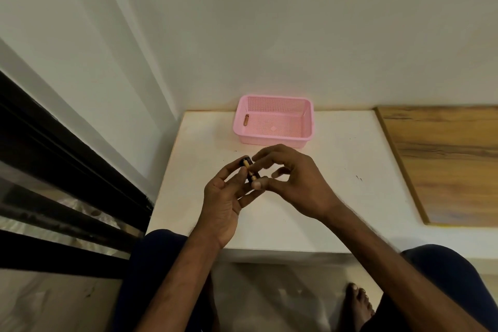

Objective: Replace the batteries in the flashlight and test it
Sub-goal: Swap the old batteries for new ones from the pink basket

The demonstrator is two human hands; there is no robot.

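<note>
left hand (223, 197) grips the small stiff flashlight (246, 164); right hand (291, 178) pinches a light, slippery battery (252, 174) by its sides.

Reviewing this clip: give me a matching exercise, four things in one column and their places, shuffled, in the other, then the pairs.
Things:
1. pink basket
2. battery in the basket
3. black flashlight
4. wooden board

Places:
A. between the left hand and right hand
B. at the table's far edge, by the wall
C. on the right
D. against the basket's left wall

Pairs: 1-B, 2-D, 3-A, 4-C
</note>
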